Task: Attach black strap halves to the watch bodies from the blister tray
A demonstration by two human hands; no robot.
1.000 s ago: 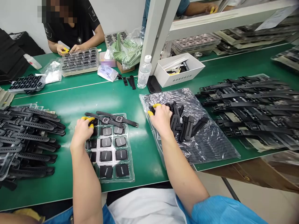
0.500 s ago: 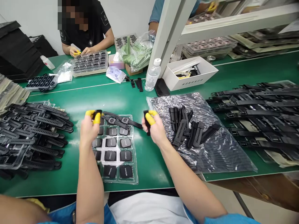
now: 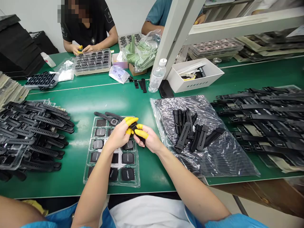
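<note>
My left hand (image 3: 121, 133), with yellow finger covers, is closed on a small black watch body above the tray. My right hand (image 3: 146, 136), also in yellow covers, pinches a black strap (image 3: 140, 133) against that piece. The fingers hide much of both parts. Beneath them lies a clear plastic tray (image 3: 138, 177) with square black watch pieces in its compartments. Watches with straps (image 3: 114, 121) rest across its far edge. To the right, loose black straps (image 3: 184, 133) lie on a clear bag (image 3: 228, 158) filled with more straps.
Piles of strapped watches lie at the left (image 3: 42, 133) and right (image 3: 261, 107). A water bottle (image 3: 157, 76), a phone (image 3: 166, 88) and a white box (image 3: 194, 79) stand beyond the bag. Across the table, a person in black (image 3: 90, 31) works beside stacked trays (image 3: 92, 61).
My hands have come together over the tray, the left moving right and the right moving slightly left. The pieces they hold now meet.
</note>
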